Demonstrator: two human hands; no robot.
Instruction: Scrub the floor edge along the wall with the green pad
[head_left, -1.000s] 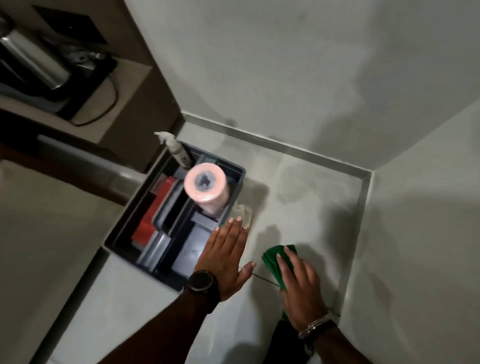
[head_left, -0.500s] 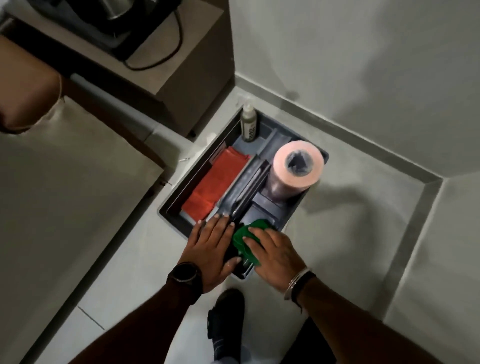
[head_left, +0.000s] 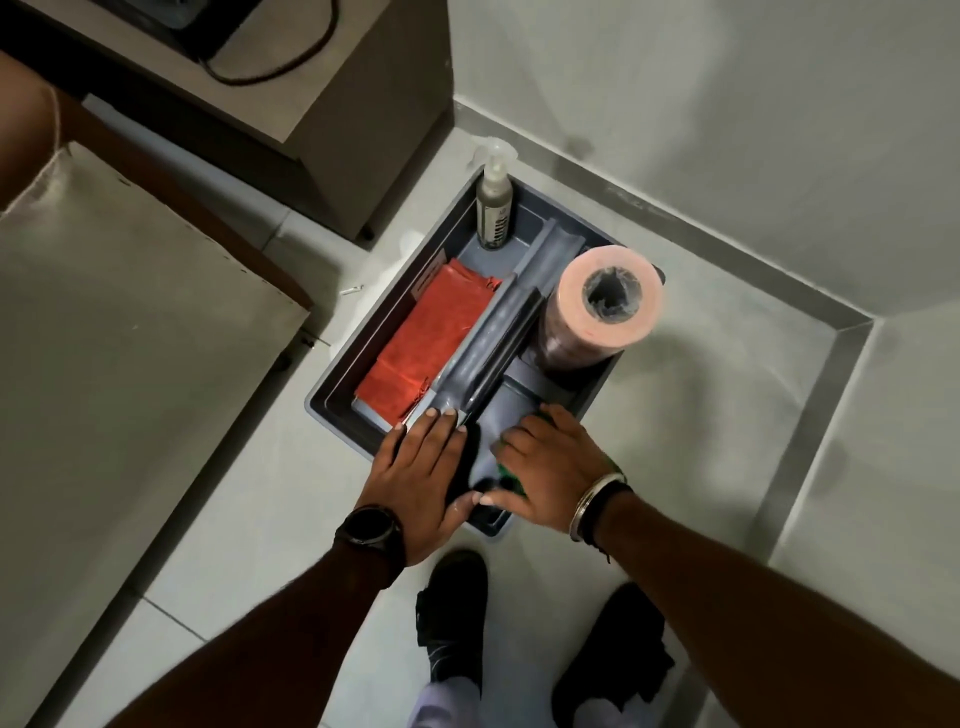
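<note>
Right hand (head_left: 550, 470) now lies palm-down over the near right compartment of the grey caddy (head_left: 332, 387), fingers curled over the green pad (head_left: 511, 475) — only a sliver of green shows under the palm, so whether the hand grips the pad or merely presses it down cannot be told. A second ago this hand held the pad flat on the floor tile close to the right wall; half a second ago it was at the caddy's near edge with more of the pad showing. Left hand (head_left: 421, 480), fingers spread flat, has come from the open floor to rest on the caddy's near rim, fingertips touching the centre handle (head_left: 491, 343).

Reading: the pad has left the floor edge (head_left: 810, 410) and sits in the caddy — scrubbing appears finished or paused, with stowing likely under way. Pink roll (head_left: 602, 304), spray bottle (head_left: 493, 208) and red cloth (head_left: 426, 338) stand untouched.
</note>
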